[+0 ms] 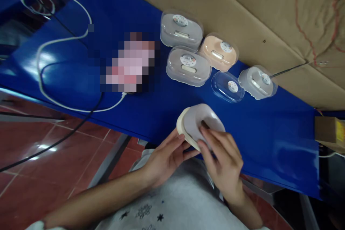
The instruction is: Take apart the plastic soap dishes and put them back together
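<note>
A pale grey-lilac plastic soap box with a cream rim is held tilted above the table's near edge, in front of my body. My left hand grips it from the left and below, its fingers at the cream rim. On the right, my right hand has its thumb and fingers closed against the lilac side. A small dark spot shows at the right fingertips; whether it is a slot or a separate piece I cannot tell. Nearest beyond the hands lies a clear lid with a round label.
Several lidded soap boxes stand at the back: two grey, one peach and one whitish. A blurred-out pink object lies left, with a white cable looping around it. Brown covering borders the blue table.
</note>
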A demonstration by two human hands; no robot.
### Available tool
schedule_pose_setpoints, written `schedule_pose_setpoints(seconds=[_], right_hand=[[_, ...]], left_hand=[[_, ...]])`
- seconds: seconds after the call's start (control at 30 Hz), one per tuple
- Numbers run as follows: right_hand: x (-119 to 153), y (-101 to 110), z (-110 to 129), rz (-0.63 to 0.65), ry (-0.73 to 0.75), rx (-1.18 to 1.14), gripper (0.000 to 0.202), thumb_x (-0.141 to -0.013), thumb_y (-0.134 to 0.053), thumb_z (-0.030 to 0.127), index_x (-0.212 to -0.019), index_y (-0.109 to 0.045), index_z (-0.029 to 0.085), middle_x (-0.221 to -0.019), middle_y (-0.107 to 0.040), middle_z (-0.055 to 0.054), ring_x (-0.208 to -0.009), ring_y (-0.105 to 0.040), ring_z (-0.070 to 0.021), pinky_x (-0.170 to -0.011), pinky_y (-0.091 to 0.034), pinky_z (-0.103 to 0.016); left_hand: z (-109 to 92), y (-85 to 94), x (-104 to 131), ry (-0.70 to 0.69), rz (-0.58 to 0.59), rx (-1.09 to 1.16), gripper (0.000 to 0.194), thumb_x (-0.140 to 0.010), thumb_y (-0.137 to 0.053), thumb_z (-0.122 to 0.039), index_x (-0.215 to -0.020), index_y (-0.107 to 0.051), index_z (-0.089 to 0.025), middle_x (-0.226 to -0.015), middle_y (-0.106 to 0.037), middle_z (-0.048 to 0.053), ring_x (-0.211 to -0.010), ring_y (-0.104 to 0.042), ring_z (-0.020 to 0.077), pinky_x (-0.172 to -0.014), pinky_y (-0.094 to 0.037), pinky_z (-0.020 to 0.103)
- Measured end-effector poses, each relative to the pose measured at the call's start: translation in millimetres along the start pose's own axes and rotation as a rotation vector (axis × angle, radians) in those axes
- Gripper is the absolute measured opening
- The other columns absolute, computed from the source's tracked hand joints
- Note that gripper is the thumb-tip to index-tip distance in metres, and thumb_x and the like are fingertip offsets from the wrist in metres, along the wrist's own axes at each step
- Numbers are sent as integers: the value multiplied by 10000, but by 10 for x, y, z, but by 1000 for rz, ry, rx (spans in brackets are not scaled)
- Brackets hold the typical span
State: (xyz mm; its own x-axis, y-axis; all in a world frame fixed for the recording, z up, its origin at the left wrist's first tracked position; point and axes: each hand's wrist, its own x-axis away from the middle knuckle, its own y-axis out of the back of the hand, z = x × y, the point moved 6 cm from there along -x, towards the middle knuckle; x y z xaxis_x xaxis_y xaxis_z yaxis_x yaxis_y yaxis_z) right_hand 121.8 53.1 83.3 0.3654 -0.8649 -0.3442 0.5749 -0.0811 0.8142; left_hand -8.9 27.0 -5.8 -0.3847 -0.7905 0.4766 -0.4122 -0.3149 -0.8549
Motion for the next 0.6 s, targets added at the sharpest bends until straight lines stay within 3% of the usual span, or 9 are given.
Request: schedule_pose_setpoints(seconds=[0.17,0.33,0.4,0.47,0.6], right_hand=[[10,-147,170,65,93,12,605,-1001,-703,136,-1570,-526,241,-1288,-758,-93,-1099,-730,-246,-921,-595,-417],[-147,-52,37,261,285,-11,570,-1080,-571,225,-1632,-429,198,-1367,-733,-112,-1255,-685,-273,-982,-587,-430],[-298,105,-182,211,298,-61,536,-1099,-509,261,-1630,-437,253,-1397,-719,-85,-1282,-673,-269,-1042,-571,-448],[-482,217,-552,122,169,50,518,-1097,-499,285,-1611,-459,328,-1488,-661,-64,-1372,-618,-288,-1145,-505,-503],[-696,90,-1194,233,1,316,661,-1069,-545,467,-1663,-327,278,-1700,-399,-155,-1581,-352,-397,-1231,-350,-659]], left_hand=[[-48,-77,-68,-62,84,-60,394,-955,-776,-440,-1325,-719,-318,-1348,-732,61,-1173,-704,197,-884,-592,238],[-158,-87,-140,-118,51,-153,576,-930,-807,-414,-1468,-605,-367,-1434,-676,71,-1254,-672,268,-889,-618,310],[-217,-86,-168,-142,37,-172,572,-947,-783,-430,-1482,-590,-368,-1445,-666,74,-1244,-677,288,-920,-631,377],[-285,-79,-196,-174,7,-197,559,-965,-762,-423,-1492,-584,-366,-1448,-663,71,-1245,-673,289,-950,-629,407],[-358,-104,-265,-200,-21,-233,599,-957,-767,-421,-1518,-563,-373,-1499,-628,78,-1315,-628,327,-962,-628,429]])
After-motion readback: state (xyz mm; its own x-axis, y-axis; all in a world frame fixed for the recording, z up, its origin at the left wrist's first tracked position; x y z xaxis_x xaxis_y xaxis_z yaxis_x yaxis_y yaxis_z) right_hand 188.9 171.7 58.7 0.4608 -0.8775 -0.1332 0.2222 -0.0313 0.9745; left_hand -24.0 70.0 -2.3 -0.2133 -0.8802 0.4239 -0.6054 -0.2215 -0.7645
